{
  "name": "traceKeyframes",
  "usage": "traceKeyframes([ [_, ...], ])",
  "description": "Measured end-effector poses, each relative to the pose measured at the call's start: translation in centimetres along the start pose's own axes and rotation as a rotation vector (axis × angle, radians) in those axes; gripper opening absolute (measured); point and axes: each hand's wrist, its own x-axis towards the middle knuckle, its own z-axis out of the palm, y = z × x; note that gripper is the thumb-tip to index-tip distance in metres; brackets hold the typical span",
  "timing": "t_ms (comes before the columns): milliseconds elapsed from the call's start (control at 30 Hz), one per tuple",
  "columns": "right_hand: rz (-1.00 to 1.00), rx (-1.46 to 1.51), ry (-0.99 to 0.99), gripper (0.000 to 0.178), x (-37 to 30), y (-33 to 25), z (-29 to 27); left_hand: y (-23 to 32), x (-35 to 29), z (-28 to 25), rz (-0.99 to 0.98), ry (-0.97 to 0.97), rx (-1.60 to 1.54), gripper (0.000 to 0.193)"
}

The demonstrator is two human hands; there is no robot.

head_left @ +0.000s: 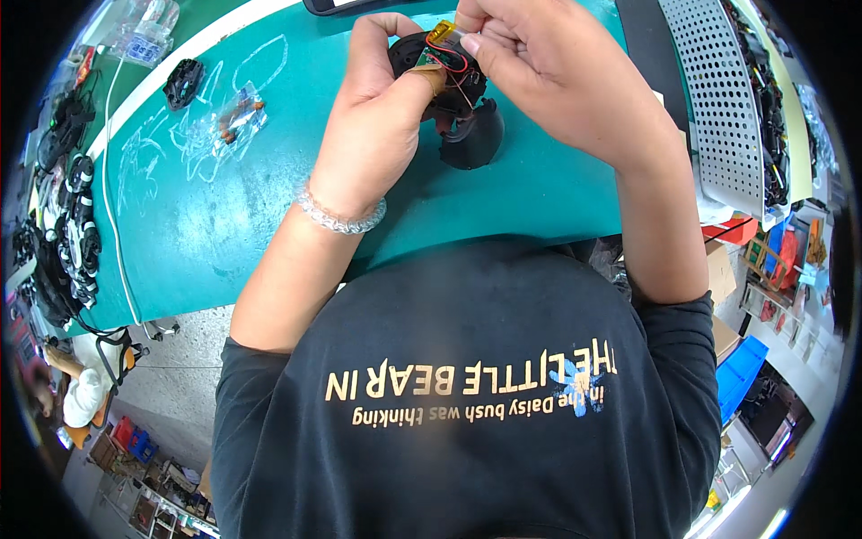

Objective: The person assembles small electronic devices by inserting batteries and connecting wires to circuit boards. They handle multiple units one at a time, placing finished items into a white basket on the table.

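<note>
My left hand point(382, 112) grips a round black device housing point(409, 56) over the green table, its thumb pressed on the inner side. That thumb has a tan cover on its tip. Inside the housing show a green circuit board and thin red and black wires point(453, 65). My right hand point(561, 85) pinches a small flat battery point(443, 34) with yellow tape at its end, held at the housing's upper edge. The wires run close to the battery. A dark, glossy curved piece point(476, 139) hangs or lies just below the housing; whether it is attached I cannot tell.
Left on the green table point(206, 251) are a small black part point(184, 83) and a clear bag with brown bits point(241, 117). A white cable point(109, 180) runs past bundled black cables point(83, 234). At right stands a perforated white tray point(718, 99). Another person point(85, 395) is lower left.
</note>
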Motion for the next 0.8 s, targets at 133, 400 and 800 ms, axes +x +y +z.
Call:
traceKeyframes([
  [133, -0.019, -0.09, 0.006, 0.008, -0.2, -1.4, -0.3, 0.1, -0.2, 0.2, 0.009, 0.015, 0.025, 0.031],
  [400, -0.033, -0.188, 0.12, 0.008, -0.4, -0.2, 1.3, 0.1, -0.4, 0.4, 0.059, 0.048, 0.153, 0.031],
  [800, -0.071, -0.345, 0.204, 0.011, -1.1, 0.8, 2.8, 0.1, -0.5, 0.4, 0.116, -0.005, 0.2, 0.032],
])
